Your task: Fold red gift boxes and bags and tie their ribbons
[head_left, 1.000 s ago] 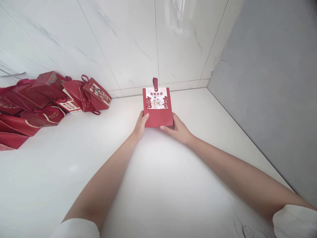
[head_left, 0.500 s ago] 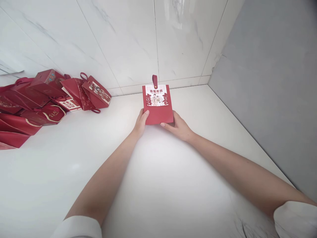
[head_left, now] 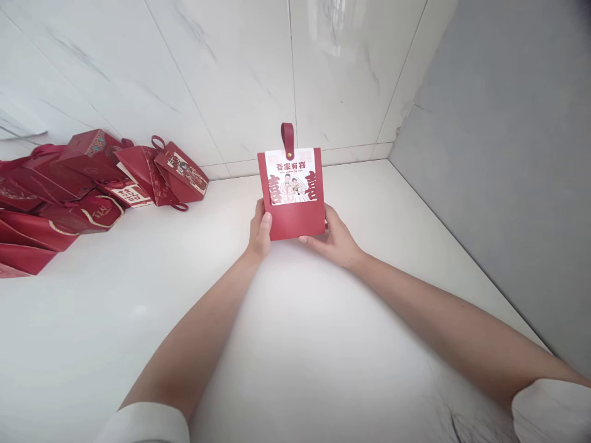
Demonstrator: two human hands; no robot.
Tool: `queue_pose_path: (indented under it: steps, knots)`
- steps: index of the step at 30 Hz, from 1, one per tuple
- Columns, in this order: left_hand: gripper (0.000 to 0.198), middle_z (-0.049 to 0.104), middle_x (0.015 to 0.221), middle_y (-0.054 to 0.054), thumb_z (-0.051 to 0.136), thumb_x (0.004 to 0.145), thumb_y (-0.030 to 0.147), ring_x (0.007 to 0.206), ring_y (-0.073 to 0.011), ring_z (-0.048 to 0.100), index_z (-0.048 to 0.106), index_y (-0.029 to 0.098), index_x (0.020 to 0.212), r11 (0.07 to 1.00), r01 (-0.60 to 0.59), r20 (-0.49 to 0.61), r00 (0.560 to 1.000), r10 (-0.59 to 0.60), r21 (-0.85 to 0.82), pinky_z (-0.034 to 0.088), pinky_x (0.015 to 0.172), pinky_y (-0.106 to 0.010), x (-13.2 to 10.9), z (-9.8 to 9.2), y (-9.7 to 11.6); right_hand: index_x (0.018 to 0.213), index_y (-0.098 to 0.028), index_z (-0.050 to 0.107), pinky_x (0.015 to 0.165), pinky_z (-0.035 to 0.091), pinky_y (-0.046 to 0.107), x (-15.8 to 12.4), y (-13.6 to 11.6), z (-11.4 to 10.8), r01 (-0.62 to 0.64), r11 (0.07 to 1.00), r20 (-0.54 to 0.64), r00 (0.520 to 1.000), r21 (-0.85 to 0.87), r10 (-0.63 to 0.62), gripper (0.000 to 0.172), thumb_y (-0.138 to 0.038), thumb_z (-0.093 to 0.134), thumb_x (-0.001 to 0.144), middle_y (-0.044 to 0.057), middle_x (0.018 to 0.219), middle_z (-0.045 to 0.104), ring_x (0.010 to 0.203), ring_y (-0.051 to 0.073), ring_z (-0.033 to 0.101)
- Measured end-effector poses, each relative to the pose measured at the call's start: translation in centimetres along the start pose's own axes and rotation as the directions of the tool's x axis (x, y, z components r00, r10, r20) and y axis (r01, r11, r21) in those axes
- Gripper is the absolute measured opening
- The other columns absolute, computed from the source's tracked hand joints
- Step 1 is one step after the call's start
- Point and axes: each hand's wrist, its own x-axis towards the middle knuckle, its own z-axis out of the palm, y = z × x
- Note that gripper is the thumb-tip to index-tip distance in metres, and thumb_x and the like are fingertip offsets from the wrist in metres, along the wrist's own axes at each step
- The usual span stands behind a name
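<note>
A red wedding gift box (head_left: 297, 221) faces me, with a white printed label showing a couple and red Chinese characters. A dark red strap loop with a brass-coloured stud stands up from its top edge. My left hand (head_left: 260, 232) grips the box's left side near the bottom, thumb along the front edge. My right hand (head_left: 339, 239) is closed round the lower right corner, with the thumb at the bottom edge. The fingers behind the box are hidden.
On the left, several red gift boxes (head_left: 41, 178) lie piled against the marbled tile wall (head_left: 240, 74). One with a picture label (head_left: 187, 173) sits at the pile's right end. A grey panel (head_left: 508, 172) borders the white countertop (head_left: 295, 344) on the right.
The gift box has been tipped more upright and looks larger, its label now facing me more squarely. Both hands keep their hold on it. The pile on the left has not moved.
</note>
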Motion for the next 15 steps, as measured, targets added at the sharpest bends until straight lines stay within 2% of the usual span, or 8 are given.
queue_pose_path:
  steps: [2,5,9,15]
  knots:
    - [0.057,0.058,0.137,-0.01,0.046,0.093,0.067,0.127,-0.0327,0.057,0.052,0.027,0.133,0.994,-0.096,-0.004,0.995,0.096,0.055,0.053,0.095,-0.041,-0.06,-0.11,0.05,0.152,-0.031,0.031,0.096,0.057,0.049,-0.06,-0.13,0.02,0.063,0.998,-0.015,0.998,-0.013,-0.064,0.084,-0.058,0.07,0.083,0.012,0.155,0.041,0.138,0.034,0.045]
    - [0.056,0.06,0.135,-0.011,0.044,0.095,0.065,0.124,-0.0328,0.058,0.053,0.025,0.134,0.98,-0.155,-0.007,0.988,0.157,0.125,0.054,0.089,-0.04,-0.1,-0.16,0.24,0.153,-0.032,0.031,0.096,0.058,0.049,-0.05,-0.31,0.01,0.113,0.993,-0.022,0.993,-0.021,-0.113,0.082,-0.057,0.069,0.085,0.011,0.156,0.04,0.141,0.034,0.042]
    - [0.055,0.061,0.134,-0.011,0.042,0.096,0.064,0.122,-0.0315,0.06,0.052,0.025,0.135,0.98,-0.138,-0.008,0.99,0.141,0.145,0.054,0.087,-0.039,-0.14,-0.14,0.43,0.152,-0.033,0.032,0.096,0.058,0.049,-0.01,-0.35,-0.01,0.113,0.993,-0.019,0.993,-0.029,-0.113,0.081,-0.055,0.069,0.085,0.011,0.155,0.04,0.142,0.034,0.041]
    - [0.051,0.062,0.133,-0.01,0.041,0.099,0.059,0.122,-0.0304,0.06,0.053,0.025,0.136,0.984,-0.105,-0.012,0.994,0.108,0.145,0.054,0.086,-0.038,-0.12,-0.05,0.6,0.152,-0.033,0.031,0.098,0.056,0.048,-0.08,-0.11,0.01,0.075,0.996,-0.022,0.997,-0.038,-0.076,0.081,-0.056,0.07,0.084,0.011,0.153,0.043,0.138,0.033,0.046]
